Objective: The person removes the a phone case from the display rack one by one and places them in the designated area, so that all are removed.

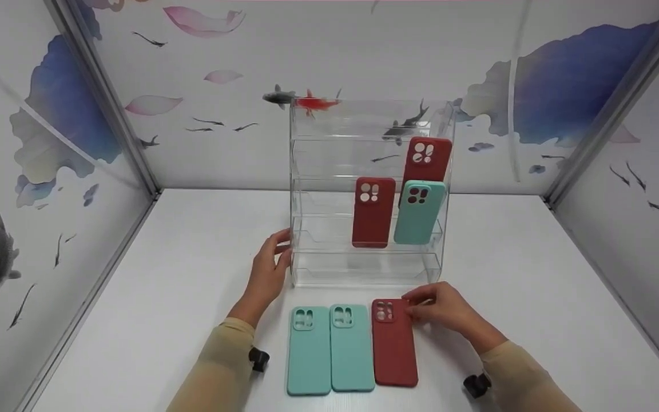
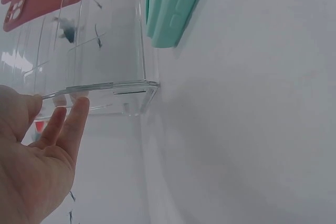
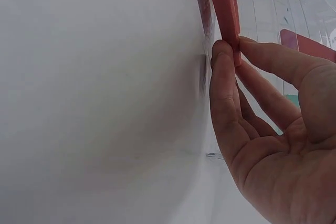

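My right hand (image 1: 447,309) pinches the upper right edge of a red phone case (image 1: 395,355) between thumb and fingers. In the right wrist view that edge of the red case (image 3: 227,11) shows a gap above the white table. My left hand (image 1: 268,272) touches the left side of a clear acrylic display rack (image 1: 366,284), its fingers fairly straight, as the left wrist view also shows. Two mint-green phone cases, one at the left (image 1: 309,360) and one in the middle (image 1: 352,357), lie side by side left of the red one.
On the rack's right half stand two red cases, a lower one (image 1: 373,220) and a higher one (image 1: 429,160), plus a mint case (image 1: 419,214) overlapping the higher. White walls (image 1: 364,46) printed with fish and petals enclose the white table (image 1: 203,229).
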Motion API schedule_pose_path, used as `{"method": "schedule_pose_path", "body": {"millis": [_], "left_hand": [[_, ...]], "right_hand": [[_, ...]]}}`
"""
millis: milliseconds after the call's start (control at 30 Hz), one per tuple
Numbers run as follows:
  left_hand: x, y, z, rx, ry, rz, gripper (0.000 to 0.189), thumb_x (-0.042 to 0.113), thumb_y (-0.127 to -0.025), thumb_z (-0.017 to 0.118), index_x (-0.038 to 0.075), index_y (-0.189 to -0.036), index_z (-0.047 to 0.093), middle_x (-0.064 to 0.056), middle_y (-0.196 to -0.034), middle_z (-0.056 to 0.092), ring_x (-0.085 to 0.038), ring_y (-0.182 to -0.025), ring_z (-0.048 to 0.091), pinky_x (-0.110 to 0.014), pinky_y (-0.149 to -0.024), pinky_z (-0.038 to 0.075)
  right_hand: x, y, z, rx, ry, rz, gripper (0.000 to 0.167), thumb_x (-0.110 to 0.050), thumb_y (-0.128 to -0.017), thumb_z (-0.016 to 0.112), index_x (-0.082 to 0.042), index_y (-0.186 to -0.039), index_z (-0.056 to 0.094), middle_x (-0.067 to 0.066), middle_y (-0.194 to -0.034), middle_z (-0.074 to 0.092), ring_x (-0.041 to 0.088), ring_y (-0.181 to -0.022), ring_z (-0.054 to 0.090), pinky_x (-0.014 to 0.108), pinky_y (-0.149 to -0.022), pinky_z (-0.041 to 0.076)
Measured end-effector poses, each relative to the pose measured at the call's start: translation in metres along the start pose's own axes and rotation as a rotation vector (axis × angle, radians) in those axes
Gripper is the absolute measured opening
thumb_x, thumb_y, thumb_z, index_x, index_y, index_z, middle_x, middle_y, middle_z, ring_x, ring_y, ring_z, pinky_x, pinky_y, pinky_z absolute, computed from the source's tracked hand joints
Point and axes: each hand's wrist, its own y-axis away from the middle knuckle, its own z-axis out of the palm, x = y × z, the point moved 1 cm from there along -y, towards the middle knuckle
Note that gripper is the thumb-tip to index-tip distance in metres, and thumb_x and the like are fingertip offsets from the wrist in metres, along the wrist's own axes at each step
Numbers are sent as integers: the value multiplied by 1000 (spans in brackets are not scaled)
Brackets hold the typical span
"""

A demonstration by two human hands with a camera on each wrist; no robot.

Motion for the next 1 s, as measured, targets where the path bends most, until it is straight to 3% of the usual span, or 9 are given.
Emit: {"method": "schedule_pose_path", "body": {"millis": [200,467,1000], "left_hand": [[1,0,0,-4,8,-2,44,19,-111,50,18,-154,43,-7,-150,52,-25,-134,55,-33,-108,56],[2,0,0,3,-6,5,44,17,-110,50,15,-154,43,-11,-150,52,-24,-133,56,-34,-108,57],[-1,-1,0,-4,-1,-5,44,17,-110,50,20,-154,43,-8,-151,51,-26,-135,56,-33,-109,56]], "right_hand": [[-1,2,2,-1,-3,-10,29,-21,-92,79,-9,-118,77,7,-106,73,17,-87,68,30,-75,63],[0,3,7,-29,-38,-41,26,-14,-92,76,-4,-116,77,13,-108,73,18,-83,73,31,-72,65],[-2,5,12,3,-8,3,22,-11,-90,78,-9,-112,79,8,-108,74,18,-84,67,28,-68,61]]}}
